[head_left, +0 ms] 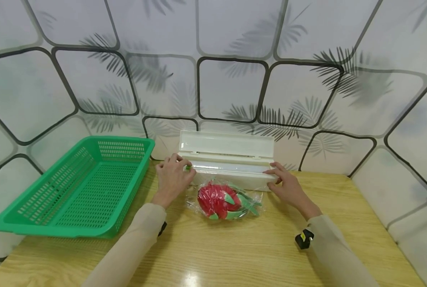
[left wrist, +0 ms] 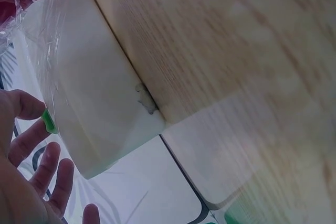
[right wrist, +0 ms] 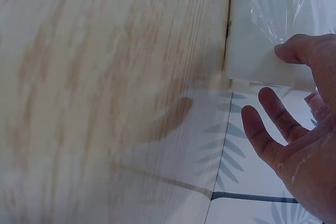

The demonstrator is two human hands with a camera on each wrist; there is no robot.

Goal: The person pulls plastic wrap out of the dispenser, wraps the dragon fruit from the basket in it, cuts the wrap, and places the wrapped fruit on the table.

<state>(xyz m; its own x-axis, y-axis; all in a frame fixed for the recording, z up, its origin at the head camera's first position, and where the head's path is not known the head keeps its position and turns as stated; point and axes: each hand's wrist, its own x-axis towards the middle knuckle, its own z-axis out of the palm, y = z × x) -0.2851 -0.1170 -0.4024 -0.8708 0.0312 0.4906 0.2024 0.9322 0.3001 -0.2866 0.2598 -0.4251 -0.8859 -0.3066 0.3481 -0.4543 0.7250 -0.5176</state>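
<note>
A white cling film dispenser box (head_left: 235, 183) lies with its lid (head_left: 228, 144) raised, and a roll of clear film (head_left: 228, 167) shows inside. At its left end my left hand (head_left: 173, 177) pinches a small green slider (left wrist: 50, 121) between thumb and index finger. My right hand (head_left: 288, 187) holds the box's right end, thumb on the front face and index finger over the top edge; its other fingers extend loosely. In front of the box sits a red dragon fruit (head_left: 217, 200) with green tips, under clear film that reaches up the box front.
A green perforated plastic basket (head_left: 127, 199) stands on the wooden table (head_left: 228, 255) to the left. Behind the box rises a wall (head_left: 231, 91) patterned with dark outlines and leaves. Small black devices (head_left: 304, 239) sit at both wrists.
</note>
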